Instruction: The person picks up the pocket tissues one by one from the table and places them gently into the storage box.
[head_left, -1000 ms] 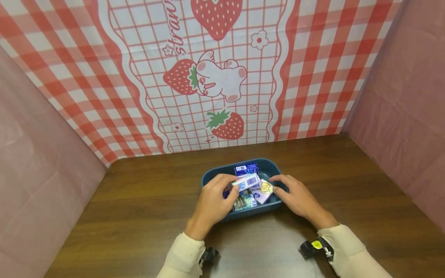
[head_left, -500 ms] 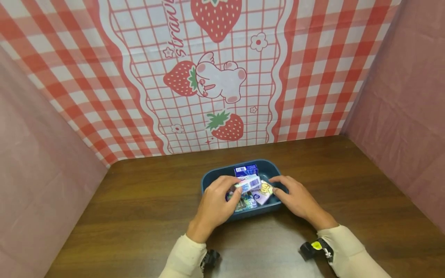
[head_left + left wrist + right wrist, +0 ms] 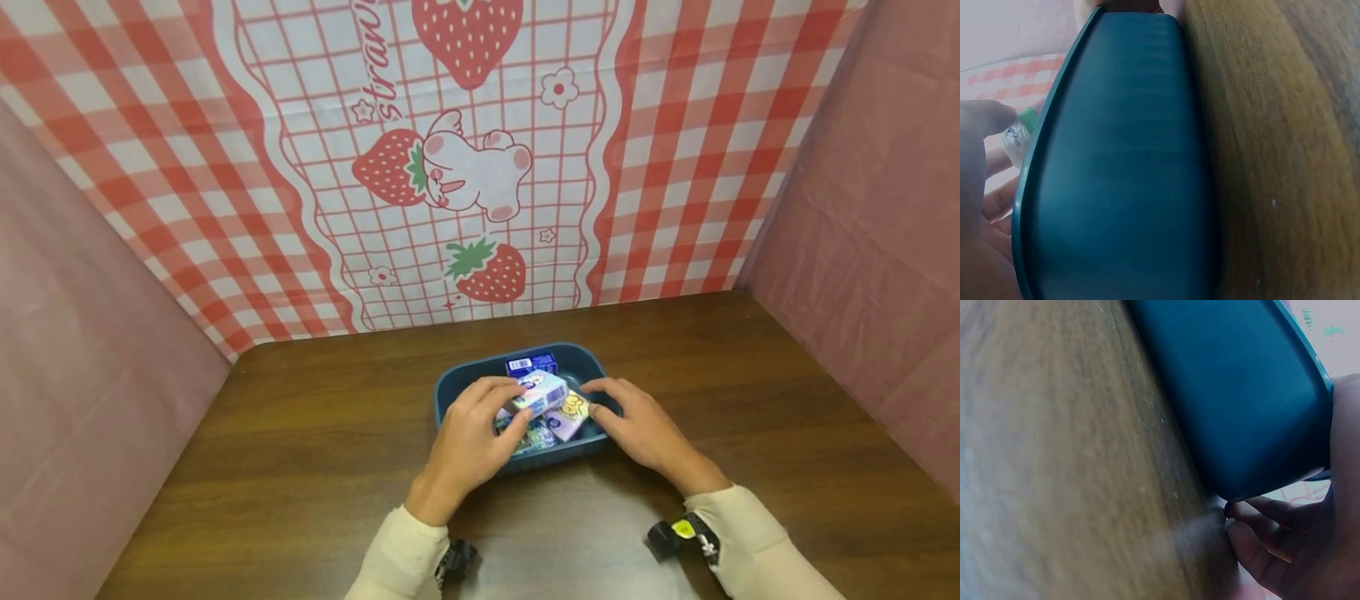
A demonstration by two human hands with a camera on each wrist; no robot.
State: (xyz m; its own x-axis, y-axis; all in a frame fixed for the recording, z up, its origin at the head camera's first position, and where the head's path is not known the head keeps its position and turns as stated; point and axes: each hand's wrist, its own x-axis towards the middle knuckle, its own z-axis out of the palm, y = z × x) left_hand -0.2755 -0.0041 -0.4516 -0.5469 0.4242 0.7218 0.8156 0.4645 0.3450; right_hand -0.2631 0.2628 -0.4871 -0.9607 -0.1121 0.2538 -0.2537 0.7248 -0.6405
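My left hand point(image 3: 472, 425) pinches a small pale-blue and white pack with a barcode point(image 3: 542, 393) between thumb and fingers, above the other packs. In the left wrist view, part of a white pack with a green end point(image 3: 1016, 140) shows by the fingertips. A dark blue plastic bin point(image 3: 450, 375) stands under both hands. My right hand point(image 3: 641, 425) grips its right end, thumb and forefinger over the rim and other fingers curled at the outer wall. A purple and yellow pack point(image 3: 567, 414) lies in the bin, close to the right thumb.
Also in the bin are a dark blue pack point(image 3: 531, 364) at the back and a green-blue patterned pack point(image 3: 534, 437) at the front. The bin stands on a brown wooden table point(image 3: 337, 433). A strawberry-print cloth point(image 3: 480, 167) hangs behind, with pink cloth point(image 3: 862, 250) at the sides.
My left hand has shifted slightly right with the pack, which has turned so its broad printed face shows. The right hand and the bin have stayed in place.
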